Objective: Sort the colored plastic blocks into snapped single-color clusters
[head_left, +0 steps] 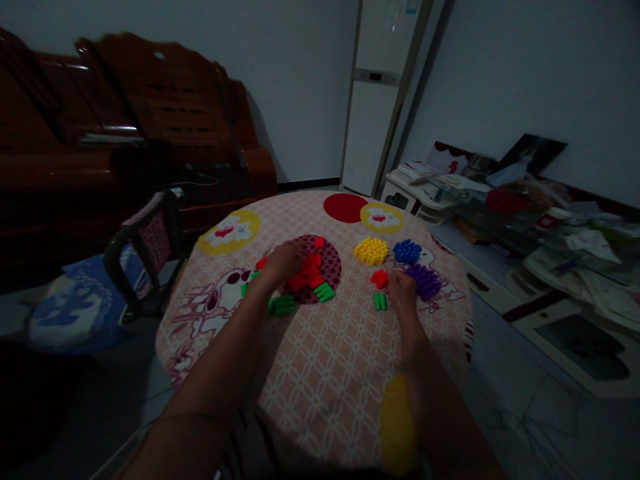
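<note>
My left hand (286,261) reaches over the loose red plastic pieces (311,272) on the left half of the table, its fingers stretched out and partly hard to see. Small green plastic sticks (281,305) lie around that heap. On the right, my right hand (403,291) is closed at the tabletop, between a small red cluster (380,279) and a purple cluster (424,281); whatever it grips is hidden. Two green sticks (380,301) lie just left of this hand. Beyond it sit a yellow cluster (371,251) and a blue cluster (407,251) of similar pieces.
A patterned cloth (320,360) covers the round table. A chair (150,247) stands at its left, with a wooden sofa (165,113) behind. To the right is a low cabinet (525,293) piled with papers and bags. A tall white appliance (375,100) stands at the back.
</note>
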### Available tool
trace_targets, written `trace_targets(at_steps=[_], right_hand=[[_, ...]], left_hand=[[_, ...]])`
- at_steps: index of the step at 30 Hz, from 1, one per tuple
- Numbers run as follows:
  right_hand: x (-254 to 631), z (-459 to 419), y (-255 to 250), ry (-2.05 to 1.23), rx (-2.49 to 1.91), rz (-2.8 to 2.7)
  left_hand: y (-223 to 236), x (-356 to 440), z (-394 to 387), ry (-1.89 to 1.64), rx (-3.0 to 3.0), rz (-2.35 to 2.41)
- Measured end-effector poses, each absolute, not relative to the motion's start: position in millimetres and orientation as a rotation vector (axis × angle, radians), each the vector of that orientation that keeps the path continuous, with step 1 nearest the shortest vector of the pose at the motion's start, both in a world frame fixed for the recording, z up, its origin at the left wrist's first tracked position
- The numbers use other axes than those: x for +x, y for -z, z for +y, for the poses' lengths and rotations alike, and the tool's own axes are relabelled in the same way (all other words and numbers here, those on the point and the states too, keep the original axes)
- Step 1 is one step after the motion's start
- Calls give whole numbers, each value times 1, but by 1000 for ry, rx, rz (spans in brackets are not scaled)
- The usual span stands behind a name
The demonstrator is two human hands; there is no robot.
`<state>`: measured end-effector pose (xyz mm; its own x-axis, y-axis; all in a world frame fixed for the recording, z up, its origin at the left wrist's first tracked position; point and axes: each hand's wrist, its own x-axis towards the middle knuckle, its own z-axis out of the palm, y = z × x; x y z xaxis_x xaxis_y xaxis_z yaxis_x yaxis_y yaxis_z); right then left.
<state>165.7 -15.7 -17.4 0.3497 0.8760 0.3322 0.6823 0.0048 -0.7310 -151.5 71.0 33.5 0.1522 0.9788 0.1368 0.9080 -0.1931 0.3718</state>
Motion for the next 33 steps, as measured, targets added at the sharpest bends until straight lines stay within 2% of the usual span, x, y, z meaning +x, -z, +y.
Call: trace_targets(at_steps=[6, 9, 13, 20, 26, 33], right_hand=[[166, -16, 18, -284, -1723, -1402], [166, -15, 18, -280, -1727, -1387], [166, -14, 19, -269, -1735, -1386], [166, -15, 20, -269, -1715, -1377], [167, -13, 20, -292, -1718, -1344], [166, -13, 19, -315, -1727, -1321]], left_hand=[[-41, -208, 82, -222, 1878, 2306], [-33, -214, 82, -132, 1869, 2265], [-29, -208, 76, -253, 1967, 2122], [-49, -168, 60, -387, 2147, 2025], [-48, -118, 39, -65, 2320, 1894], [-38, -112, 34, -207, 2352, 1839]])
